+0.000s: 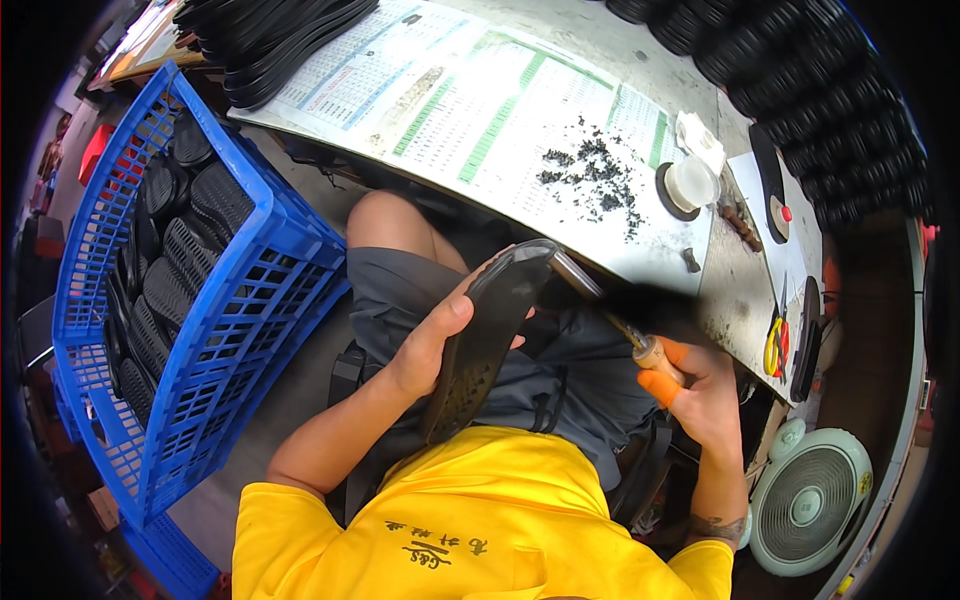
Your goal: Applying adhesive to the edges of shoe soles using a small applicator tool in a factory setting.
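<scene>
My left hand (440, 335) grips a black shoe sole (490, 325) by its edge, holding it tilted over my lap. The sole's upper end is rounded, and a perforated pattern shows toward its lower end. In my right hand (700, 385) is a wooden-handled tool (655, 355) with a long metal shaft. Orange covers sit on that hand's thumb and a finger. The tool's metal end lies at the sole's upper end; whether it touches I cannot tell. A dark blurred patch beside the shaft cannot be made out.
A blue crate (262, 235) of black soles stands left. On the table (400, 110) are printed sheets, black scraps (600, 175), a white round container (690, 185), yellow-handled scissors (773, 345) and stacked black strips (265, 50). A pale green fan (810, 500) sits right; black piles (820, 100) stand behind.
</scene>
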Available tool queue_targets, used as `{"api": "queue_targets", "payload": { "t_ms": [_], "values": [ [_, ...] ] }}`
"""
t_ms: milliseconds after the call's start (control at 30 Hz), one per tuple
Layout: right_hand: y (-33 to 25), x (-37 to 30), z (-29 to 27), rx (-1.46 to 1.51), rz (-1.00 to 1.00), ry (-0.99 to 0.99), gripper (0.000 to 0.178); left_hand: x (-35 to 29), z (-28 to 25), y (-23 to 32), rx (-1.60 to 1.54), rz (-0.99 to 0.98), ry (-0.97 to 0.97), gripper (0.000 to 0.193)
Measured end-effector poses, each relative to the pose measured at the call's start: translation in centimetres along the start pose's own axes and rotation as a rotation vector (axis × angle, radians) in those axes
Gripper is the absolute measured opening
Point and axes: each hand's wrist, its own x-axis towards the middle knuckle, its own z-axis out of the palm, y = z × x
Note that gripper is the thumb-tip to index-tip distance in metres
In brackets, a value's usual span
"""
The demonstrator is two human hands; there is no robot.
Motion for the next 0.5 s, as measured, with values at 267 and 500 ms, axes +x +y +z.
{"api": "queue_targets", "payload": {
  "t_ms": [267,500],
  "values": [
    [-0.8,0.2,-0.6,-0.026,0.022,-0.020,0.039,0.0,0.6,0.3,0.103,0.002,0.036,0.097],
    [-1.4,-0.3,-1.0,-0.106,-0.082,-0.054,0.039,0.1,0.9,0.6,0.181,0.018,0.050,0.099]
  ]
}}
